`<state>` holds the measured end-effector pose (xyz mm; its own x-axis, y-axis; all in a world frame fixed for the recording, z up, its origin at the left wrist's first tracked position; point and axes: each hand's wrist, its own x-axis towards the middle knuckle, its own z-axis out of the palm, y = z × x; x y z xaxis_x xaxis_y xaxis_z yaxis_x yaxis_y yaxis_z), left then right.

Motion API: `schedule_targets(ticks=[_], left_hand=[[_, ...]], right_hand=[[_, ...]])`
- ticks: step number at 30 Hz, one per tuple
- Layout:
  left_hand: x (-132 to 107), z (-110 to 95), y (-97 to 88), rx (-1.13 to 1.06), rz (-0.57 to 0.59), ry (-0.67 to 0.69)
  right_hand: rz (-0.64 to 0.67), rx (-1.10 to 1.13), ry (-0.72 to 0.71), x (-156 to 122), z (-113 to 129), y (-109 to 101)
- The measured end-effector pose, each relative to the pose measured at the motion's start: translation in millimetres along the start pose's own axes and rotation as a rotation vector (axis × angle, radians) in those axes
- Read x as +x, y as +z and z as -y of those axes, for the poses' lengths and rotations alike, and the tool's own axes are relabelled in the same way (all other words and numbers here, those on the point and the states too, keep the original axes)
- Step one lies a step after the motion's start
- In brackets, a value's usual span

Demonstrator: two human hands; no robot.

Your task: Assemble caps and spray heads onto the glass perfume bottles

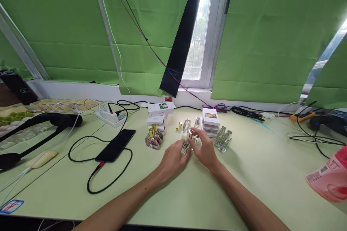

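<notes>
Both hands meet on a small clear glass perfume bottle [187,145] with a silver cap, standing on the pale green table [189,195]. My left hand [172,159] grips the bottle's base from the left with curled fingers. My right hand [204,148] pinches the silver cap from the right. Just behind stand another clear bottle [186,125], a loose gold cap [180,125] and a silver-capped bottle [197,122]. Two gold-capped bottles [154,138] sit to the left, two silver-capped ones [223,138] to the right.
White boxes are stacked at back left [160,112] and back right [210,120]. A black phone [116,145] on a charging cable lies to the left, near a power strip [110,117] and black headphones [38,124]. A pink packet [331,177] and cables lie at the right.
</notes>
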<state>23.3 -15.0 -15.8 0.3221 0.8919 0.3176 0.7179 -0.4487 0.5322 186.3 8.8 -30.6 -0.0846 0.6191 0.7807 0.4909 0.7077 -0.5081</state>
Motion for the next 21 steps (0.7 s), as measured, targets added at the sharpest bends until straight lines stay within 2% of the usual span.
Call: schedule_targets(ticks=[21], left_hand=[[2.0,2.4,0.8,0.024,0.005,0.008]], right_hand=[[0.060,-0.002,-0.023,2.9,5.5,-3.6]])
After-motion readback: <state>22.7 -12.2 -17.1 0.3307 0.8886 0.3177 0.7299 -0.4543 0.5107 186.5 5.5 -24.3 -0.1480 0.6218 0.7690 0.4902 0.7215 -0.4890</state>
